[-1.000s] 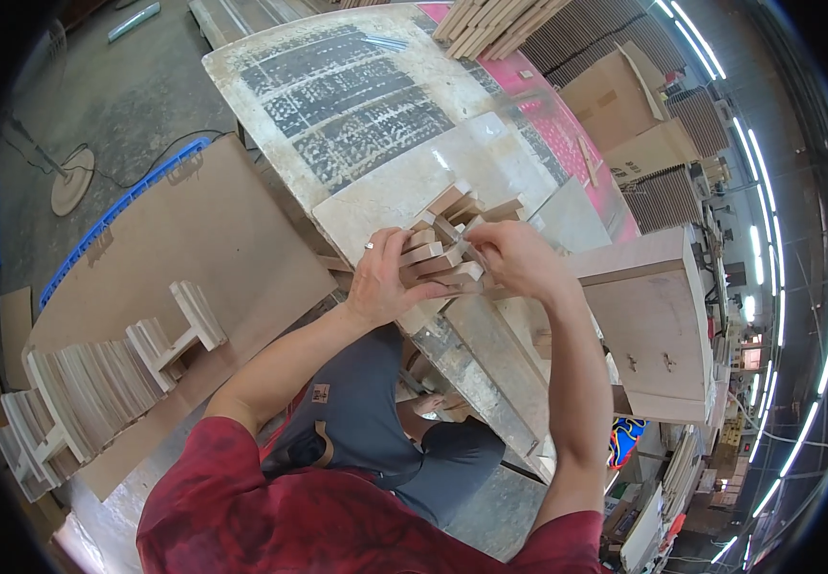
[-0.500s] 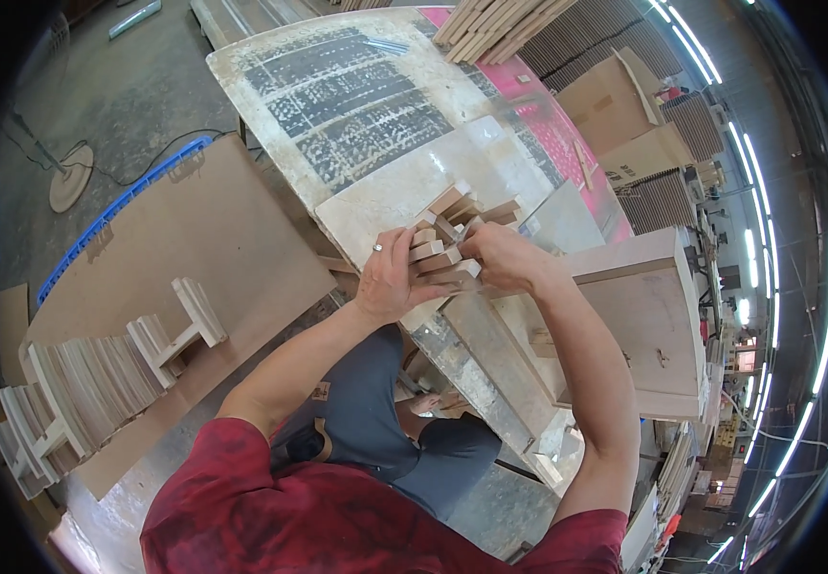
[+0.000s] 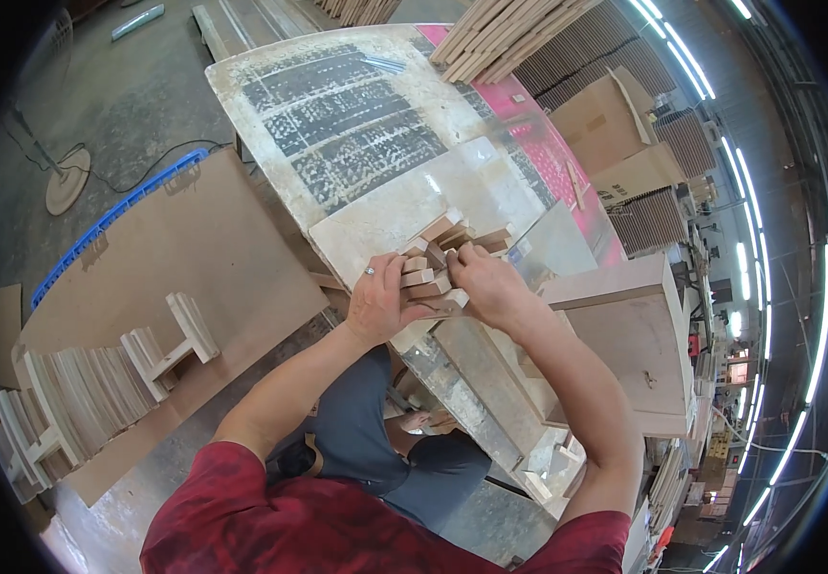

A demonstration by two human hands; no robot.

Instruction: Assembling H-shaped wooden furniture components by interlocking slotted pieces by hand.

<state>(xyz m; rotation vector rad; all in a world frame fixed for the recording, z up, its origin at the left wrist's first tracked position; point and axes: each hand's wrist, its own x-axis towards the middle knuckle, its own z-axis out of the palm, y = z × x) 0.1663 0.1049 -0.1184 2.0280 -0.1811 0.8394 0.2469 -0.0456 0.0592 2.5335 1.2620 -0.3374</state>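
Observation:
A cluster of short wooden blocks [image 3: 420,278] sits on the near end of the workbench, between my two hands. My left hand [image 3: 378,299], with a ring on one finger, wraps around the left side of the cluster, thumb below and fingers on top. From the right, my right hand [image 3: 490,289] reaches in with its fingers bent and pressed together at the block ends. What exactly those fingertips grip is partly hidden. Several more blocks [image 3: 444,226] lie just beyond the hands, pointing in different directions.
The workbench top [image 3: 337,230] is worn, with dark patches and a pink strip. A wooden box [image 3: 615,335] stands at the right, near my forearm. Stacked wooden strips [image 3: 505,38] rise at the far end. On the left, a brown board [image 3: 175,258] carries a row of wooden pieces [image 3: 98,383].
The whole view has shifted slightly, so the bench sits a little lower. My right hand's fingers have shifted slightly at the blocks; my left hand keeps its grip.

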